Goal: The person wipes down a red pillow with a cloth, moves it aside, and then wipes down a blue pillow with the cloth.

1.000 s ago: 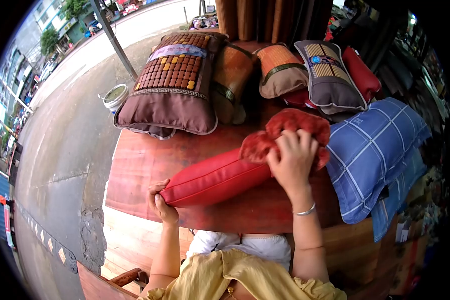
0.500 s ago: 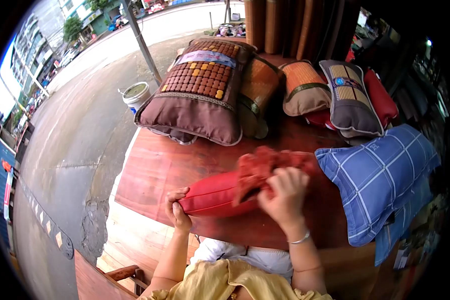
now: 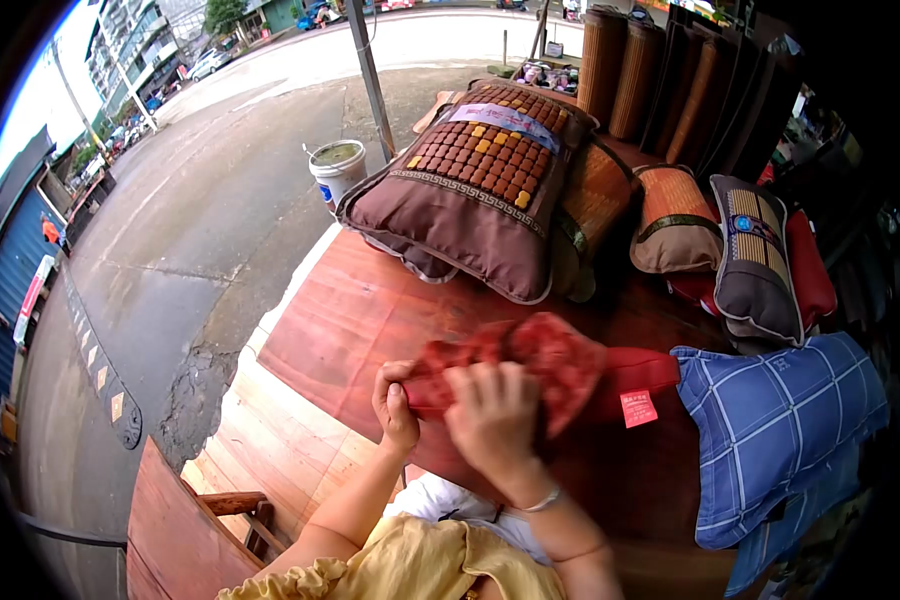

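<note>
A long red cushion with a pink tag lies across the middle of the reddish wooden table. My left hand pinches its left end, thumb over the edge. My right hand, slightly blurred, is closed on a crumpled red plush cloth that rests over the cushion's left and middle part. The cushion's right end reaches to the blue checked pillow.
Behind are a brown beaded pillow, an orange-and-tan pillow and a grey pillow. Rolled mats stand at the back. A white bucket and a pole are beyond the table's left edge.
My right hand has moved left along the cushion with the red cloth, nearer my left hand. The cushion's right end and tag now show. The view has swung left.
</note>
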Tool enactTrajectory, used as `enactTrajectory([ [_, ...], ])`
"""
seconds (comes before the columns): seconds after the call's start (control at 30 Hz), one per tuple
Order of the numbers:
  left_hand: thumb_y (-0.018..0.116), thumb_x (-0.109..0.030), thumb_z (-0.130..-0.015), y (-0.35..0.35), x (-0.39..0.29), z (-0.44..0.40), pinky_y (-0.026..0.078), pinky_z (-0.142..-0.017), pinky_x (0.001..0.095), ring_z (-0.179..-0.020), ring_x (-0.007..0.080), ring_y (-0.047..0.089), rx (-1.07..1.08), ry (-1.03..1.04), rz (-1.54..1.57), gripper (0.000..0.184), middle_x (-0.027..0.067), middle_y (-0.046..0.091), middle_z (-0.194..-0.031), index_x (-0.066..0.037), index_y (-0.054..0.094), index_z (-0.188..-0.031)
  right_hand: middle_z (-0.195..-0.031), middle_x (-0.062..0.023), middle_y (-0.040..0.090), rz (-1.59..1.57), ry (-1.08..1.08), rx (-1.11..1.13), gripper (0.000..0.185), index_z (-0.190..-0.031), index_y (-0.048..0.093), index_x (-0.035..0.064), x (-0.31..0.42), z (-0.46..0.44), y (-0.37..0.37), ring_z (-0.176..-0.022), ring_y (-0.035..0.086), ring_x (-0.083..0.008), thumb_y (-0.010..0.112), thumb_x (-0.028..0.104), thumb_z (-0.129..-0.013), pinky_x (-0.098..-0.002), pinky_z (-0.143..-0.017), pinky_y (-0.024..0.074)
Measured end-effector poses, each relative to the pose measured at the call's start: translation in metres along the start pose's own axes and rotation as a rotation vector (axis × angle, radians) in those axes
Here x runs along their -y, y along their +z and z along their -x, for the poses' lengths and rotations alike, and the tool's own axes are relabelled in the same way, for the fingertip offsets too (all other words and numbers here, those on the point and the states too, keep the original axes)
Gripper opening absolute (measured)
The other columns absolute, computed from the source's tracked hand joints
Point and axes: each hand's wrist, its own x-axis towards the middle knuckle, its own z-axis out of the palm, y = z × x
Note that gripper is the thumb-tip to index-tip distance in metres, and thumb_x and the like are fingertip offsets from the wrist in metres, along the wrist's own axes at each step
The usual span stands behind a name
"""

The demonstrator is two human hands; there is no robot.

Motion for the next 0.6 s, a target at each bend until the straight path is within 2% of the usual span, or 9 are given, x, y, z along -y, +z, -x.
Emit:
enactTrajectory([
  [0.03, 0.046, -0.024, -0.098, -0.01, 0.025, 0.015, 0.044, -0.101, 0.0416, -0.112, 0.0278, 0.06, -0.101, -0.078, 0.117, 0.033, 0.0167, 0.064, -0.116, 0.003, 0.057, -0.115, -0.106, -0.0063, 0.055, -0.115, -0.028, -0.035, 0.041, -0.114, 0.061, 0.0169, 0.017, -0.001, 0.009, -0.102, 0.051, -0.0304, 0.067, 0.019, -0.073, -0.0483, -0.087, 0.0427],
  [0.1, 0.051, -0.034, -0.101, -0.041, 0.062, 0.029, 0.044, -0.104, 0.0412, -0.12, 0.0267, 0.056, 0.077, -0.136, 0.131, 0.043, 0.0143, 0.059, -0.129, 0.0, 0.053, -0.126, -0.111, -0.0059, 0.054, -0.178, -0.062, -0.1, 0.04, -0.114, 0.063, 0.0191, 0.04, -0.001, 0.021, -0.104, 0.052, -0.0303, 0.069, 0.021, -0.074, -0.0478, -0.09, 0.0426],
  [0.17, 0.053, -0.036, -0.1, -0.055, 0.077, 0.037, 0.046, -0.103, 0.0408, -0.12, 0.024, 0.056, 0.108, -0.345, 0.396, 0.044, 0.0125, 0.056, -0.134, -0.003, 0.052, -0.129, -0.112, -0.006, 0.054, -0.255, -0.052, -0.106, 0.039, -0.112, 0.064, 0.0195, 0.036, -0.001, 0.017, -0.104, 0.052, -0.0302, 0.07, 0.021, -0.073, -0.0478, -0.091, 0.0416],
  [0.23, 0.052, -0.036, -0.1, -0.011, -0.001, 0.007, 0.044, -0.104, 0.0409, -0.118, 0.0249, 0.057, 0.203, -0.069, 0.078, 0.045, 0.0131, 0.059, -0.129, -0.001, 0.053, -0.129, -0.11, -0.0064, 0.053, -0.251, -0.045, -0.028, 0.04, -0.11, 0.065, 0.0193, 0.017, 0.003, 0.005, -0.103, 0.051, -0.0301, 0.072, 0.02, -0.071, -0.0482, -0.089, 0.0406],
  [0.27, 0.048, -0.033, -0.1, -0.018, 0.029, 0.01, 0.045, -0.101, 0.0394, -0.112, 0.0253, 0.059, 0.114, 0.034, -0.164, 0.04, 0.0145, 0.062, -0.12, 0.0, 0.057, -0.12, -0.109, -0.0069, 0.053, -0.225, -0.012, -0.003, 0.04, -0.108, 0.065, 0.0191, 0.005, 0.007, -0.002, -0.102, 0.051, -0.0303, 0.072, 0.017, -0.069, -0.0486, -0.088, 0.0395],
  [0.3, 0.045, -0.028, -0.1, -0.008, 0.0, -0.007, 0.045, -0.097, 0.0383, -0.106, 0.0248, 0.06, 0.147, -0.023, -0.006, 0.035, 0.0164, 0.064, -0.111, 0.002, 0.06, -0.109, -0.108, -0.0074, 0.053, -0.164, 0.023, 0.005, 0.039, -0.106, 0.064, 0.0189, -0.01, 0.011, -0.008, -0.101, 0.051, -0.03, 0.071, 0.014, -0.068, -0.0491, -0.087, 0.0386],
  [0.37, 0.043, -0.022, -0.099, 0.007, -0.013, -0.017, 0.045, -0.096, 0.0379, -0.102, 0.0249, 0.06, 0.135, 0.071, -0.066, 0.031, 0.0186, 0.064, -0.107, 0.003, 0.06, -0.102, -0.11, -0.0081, 0.053, -0.008, 0.099, 0.018, 0.039, -0.105, 0.064, 0.0183, -0.043, 0.022, -0.026, -0.104, 0.05, -0.0298, 0.066, 0.008, -0.068, -0.0521, -0.096, 0.0351],
  [0.5, 0.042, -0.021, -0.098, 0.009, -0.014, -0.019, 0.045, -0.096, 0.0383, -0.102, 0.0263, 0.061, 0.123, 0.082, -0.078, 0.03, 0.0187, 0.065, -0.105, 0.004, 0.06, -0.101, -0.118, -0.0111, 0.054, 0.254, 0.345, -0.039, 0.033, -0.105, 0.064, 0.0126, -0.103, 0.038, -0.064, -0.13, 0.043, -0.037, 0.062, 0.004, -0.073, -0.0608, -0.115, 0.0204],
  [0.6, 0.043, -0.025, -0.097, 0.011, -0.016, -0.017, 0.045, -0.096, 0.0403, -0.1, 0.0275, 0.062, 0.103, 0.067, -0.098, 0.032, 0.0201, 0.067, -0.103, 0.003, 0.059, -0.098, -0.117, -0.011, 0.054, 0.224, 0.354, -0.116, 0.028, -0.102, 0.064, 0.0132, -0.126, 0.039, -0.069, -0.126, 0.046, -0.0404, 0.061, 0.007, -0.075, -0.0623, -0.114, 0.0212],
])
